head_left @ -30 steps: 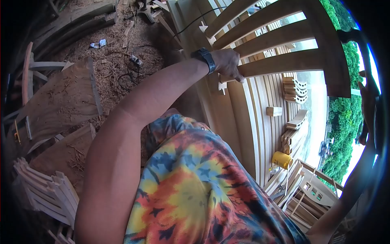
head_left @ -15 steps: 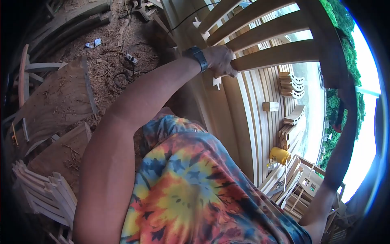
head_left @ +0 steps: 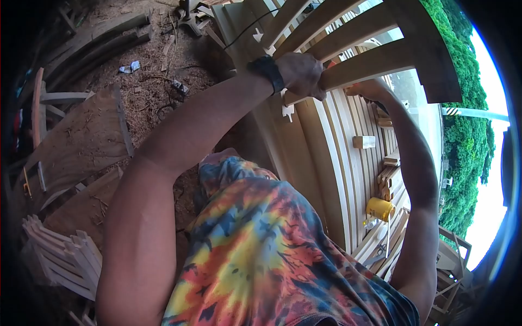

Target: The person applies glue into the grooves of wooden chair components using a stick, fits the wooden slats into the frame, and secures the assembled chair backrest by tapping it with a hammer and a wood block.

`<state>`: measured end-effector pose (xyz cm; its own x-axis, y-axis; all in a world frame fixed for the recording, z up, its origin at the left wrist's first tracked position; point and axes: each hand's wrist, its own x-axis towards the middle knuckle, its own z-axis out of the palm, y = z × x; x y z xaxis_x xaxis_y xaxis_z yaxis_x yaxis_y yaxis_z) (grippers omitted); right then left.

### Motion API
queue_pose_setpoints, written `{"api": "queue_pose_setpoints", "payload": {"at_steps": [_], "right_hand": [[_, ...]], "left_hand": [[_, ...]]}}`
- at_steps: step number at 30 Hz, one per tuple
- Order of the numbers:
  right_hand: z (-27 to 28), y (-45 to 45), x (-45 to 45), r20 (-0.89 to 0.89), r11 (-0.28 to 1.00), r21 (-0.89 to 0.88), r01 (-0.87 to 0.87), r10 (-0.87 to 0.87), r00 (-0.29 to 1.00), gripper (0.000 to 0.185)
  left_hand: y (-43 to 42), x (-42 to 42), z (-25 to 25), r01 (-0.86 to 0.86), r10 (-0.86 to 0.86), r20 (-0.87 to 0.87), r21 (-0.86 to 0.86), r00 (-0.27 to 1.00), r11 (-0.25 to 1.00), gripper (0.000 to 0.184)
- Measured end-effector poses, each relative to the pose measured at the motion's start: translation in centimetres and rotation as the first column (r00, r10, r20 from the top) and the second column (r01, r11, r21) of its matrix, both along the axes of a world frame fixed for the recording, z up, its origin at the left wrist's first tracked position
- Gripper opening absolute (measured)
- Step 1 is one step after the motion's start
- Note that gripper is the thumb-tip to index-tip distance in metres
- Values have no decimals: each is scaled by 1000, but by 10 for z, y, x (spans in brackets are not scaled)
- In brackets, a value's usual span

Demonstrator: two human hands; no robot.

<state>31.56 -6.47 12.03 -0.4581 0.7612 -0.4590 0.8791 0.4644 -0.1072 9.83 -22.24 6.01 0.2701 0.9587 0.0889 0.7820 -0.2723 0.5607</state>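
Observation:
My left hand point(head_left: 302, 74), with a dark watch on its wrist, is closed around the near end of a slatted wooden frame point(head_left: 370, 62). The frame's slats fan out to a wide curved board point(head_left: 427, 51) at the upper right. Just beyond the lowest slat is my right hand point(head_left: 374, 89), its fingers bent and partly hidden by the wood. Something small and reddish shows by those fingers, too unclear to name. Below the hands, a small wooden block point(head_left: 364, 142) lies on long parallel boards point(head_left: 340, 163).
A yellow container point(head_left: 380, 208) stands near scissors and wood pieces at the lower right. Plywood point(head_left: 81, 130), a stack of slatted pieces point(head_left: 62, 252) and curved beams lie at the left. Shavings and cables cover the ground. A black cable crosses the boards at the top.
My right hand has swung in from the far right to beside the lowest slat, near my left hand. My left hand keeps its hold on the frame.

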Motion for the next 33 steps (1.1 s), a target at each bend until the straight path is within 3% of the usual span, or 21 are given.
{"api": "queue_pose_setpoints", "payload": {"at_steps": [3, 6, 10, 13, 16, 19, 22, 25, 28, 33], "right_hand": [[-10, -2, -19, 137, 998, -48, 36, -29, 990, 39], [-10, -12, -27, 261, 991, -112, -66, 94, 961, 32], [-23, 12, -16, 154, 994, -96, -61, 75, 985, 32], [-22, 9, -14, 241, 990, -134, -32, 64, 968, 34], [-12, -5, -19, 254, 992, -126, 6, 27, 967, 37], [-8, -15, -19, 169, 995, -99, -7, 23, 985, 40], [-10, -11, -17, 266, 998, -64, 12, 5, 964, 40], [-8, -21, -16, 107, 998, -62, 24, -17, 994, 40], [-9, -20, -13, 220, 998, -47, -45, 55, 974, 43], [9, -39, -11, 171, 1000, -9, -13, 14, 985, 48]], "left_hand": [[-3, -2, 6, 24, -23, 49, -27, 999, 999, 53], [-6, -2, 1, 20, -13, 106, -66, 994, 998, 51], [-14, -1, 2, 3, 4, 183, -42, 983, 999, 51], [-10, 1, -3, 2, 16, 218, -80, 976, 997, 53], [-10, 2, -10, -15, 13, 208, 4, 978, 1000, 55], [-15, 0, -3, 1, 12, 203, -67, 979, 998, 56], [-9, 3, -9, -13, 15, 154, -17, 988, 1000, 58], [-7, 2, -11, 16, -12, 186, -19, 983, 1000, 59], [-6, 3, -14, 13, -10, 178, -15, 984, 1000, 60], [-10, 0, -7, 34, -28, 157, -38, 987, 999, 61]]}}
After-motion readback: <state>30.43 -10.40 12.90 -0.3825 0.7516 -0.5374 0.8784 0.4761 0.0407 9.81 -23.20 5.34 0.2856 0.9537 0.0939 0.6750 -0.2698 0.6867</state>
